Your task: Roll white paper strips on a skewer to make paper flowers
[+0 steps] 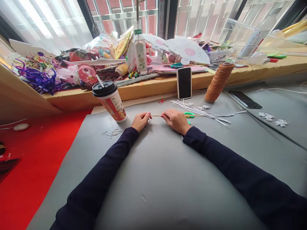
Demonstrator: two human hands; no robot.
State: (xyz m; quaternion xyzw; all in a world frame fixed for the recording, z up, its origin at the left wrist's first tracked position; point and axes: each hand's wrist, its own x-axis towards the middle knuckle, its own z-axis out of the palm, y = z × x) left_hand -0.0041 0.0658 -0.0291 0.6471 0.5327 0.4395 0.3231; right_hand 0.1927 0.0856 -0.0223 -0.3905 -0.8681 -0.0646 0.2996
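My right hand (176,120) is closed around a thin wooden stick (156,115), which runs level across to my left hand and pokes out on the far side past my knuckles. The fingers of my left hand (141,121) pinch together at the stick's left end. Just under those fingertips shows a small white piece (150,120), perhaps part of a knotted cord flower; most of it is hidden. Partly behind my right hand lie green-handled scissors (189,114). White cord strips (203,111) spread out to the right of it.
A lidded paper cup (112,103) stands left of my hands, near short cord scraps (115,132). Behind are a propped phone (184,83) and a brown twine spool (219,83). White cord flowers (266,116) and a dark phone (245,99) lie right. Craft supplies crowd the ledge (153,91).
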